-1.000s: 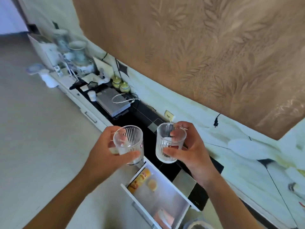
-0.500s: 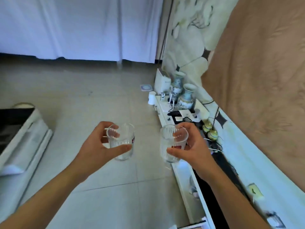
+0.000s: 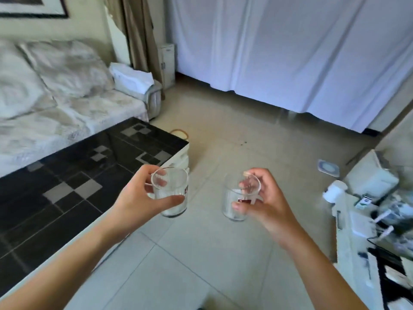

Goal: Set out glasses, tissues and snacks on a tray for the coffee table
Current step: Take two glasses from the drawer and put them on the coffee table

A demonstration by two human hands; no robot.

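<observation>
Your left hand (image 3: 138, 198) grips one glass (image 3: 171, 192) from its left side: the thumb lies curled across the near wall, low down, and the other fingers wrap round the far side, their tips showing through the rim. Your right hand (image 3: 263, 198) holds the second glass (image 3: 240, 199) from its right side, with the thumb pressed against the near wall beside a small red label and the other fingers curled over the far rim. Both glasses are in the air above the tiled floor (image 3: 201, 253), upright or nearly so, well apart from each other and touching nothing but your fingers. The left glass hangs just off the near right corner of the coffee table (image 3: 73, 175); the right glass is over open floor between that table and the low white cabinet (image 3: 355, 238) at the right edge.

The fingers behind each glass are seen only through the glass, so their exact placing is hard to make out. The things on the cabinet are blurred, and the cabinet is cut off by the edge of the view. The far parts of the sofa (image 3: 67, 97) are blurred too.

Both glasses are clear, short tumblers with ribbed walls and thick bases. Each carries a small red label on its side. Whether they hold anything cannot be told.
</observation>
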